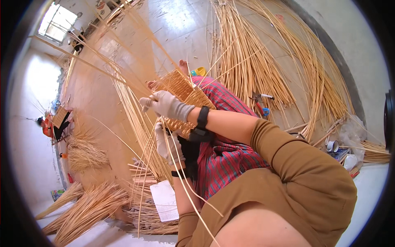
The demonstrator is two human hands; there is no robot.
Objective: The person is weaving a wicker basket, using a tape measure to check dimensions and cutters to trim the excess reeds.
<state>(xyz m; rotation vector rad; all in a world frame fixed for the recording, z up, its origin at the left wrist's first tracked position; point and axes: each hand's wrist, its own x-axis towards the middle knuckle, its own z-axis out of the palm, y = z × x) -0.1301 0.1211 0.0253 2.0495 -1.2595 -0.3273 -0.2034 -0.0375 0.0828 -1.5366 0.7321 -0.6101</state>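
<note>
A half-woven wicker basket of tan cane rests on my lap, long loose canes fanning from its edge toward the upper left. My right hand, in a pale work glove, reaches across the basket; its fingers pinch a cane strand at the woven edge. Below it, my left hand, gloved too, is bent around the basket's lower left edge, some fingertips hidden behind canes. Thin loose strands hang past my left wrist toward me. Dark straps circle both wrists.
Large bundles of cane lie on the floor ahead to the right, with red-handled pliers and a blue tape roll beside them. More cane bundles lie at lower left, near a white paper. Another person sits far left.
</note>
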